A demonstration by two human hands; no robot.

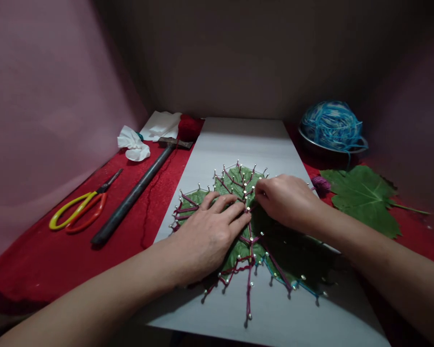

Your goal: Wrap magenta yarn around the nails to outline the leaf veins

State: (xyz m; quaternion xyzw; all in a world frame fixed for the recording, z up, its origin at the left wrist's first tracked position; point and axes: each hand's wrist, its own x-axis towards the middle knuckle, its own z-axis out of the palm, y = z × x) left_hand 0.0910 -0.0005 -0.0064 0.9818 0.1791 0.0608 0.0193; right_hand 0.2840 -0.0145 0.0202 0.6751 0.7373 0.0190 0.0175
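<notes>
A green leaf (pixel 201 196) lies on a white board (pixel 244 132), ringed by upright nails. Purple yarn (pixel 249 299) is wound along its veins and stem, with red yarn (pixel 235 271) at the lower left edge and blue yarn (pixel 307 287) at the lower right. My left hand (pixel 213 231) rests flat over the leaf's left half, fingers spread, their tips close to the middle row of nails. Just right of that row, my right hand (pixel 287 200) is closed in a pinch. A short purple strand leads toward its fingertips, which are partly hidden.
On the red cloth (pixel 123 212) at left are scissors (pixel 83 205), a hammer (pixel 137 188), crumpled white tissue (pixel 133 143) and a red yarn ball (pixel 190 127). At right are a bowl (pixel 318 146) with blue yarn (pixel 332 125), a purple yarn ball (pixel 321 185) and another leaf (pixel 365 195).
</notes>
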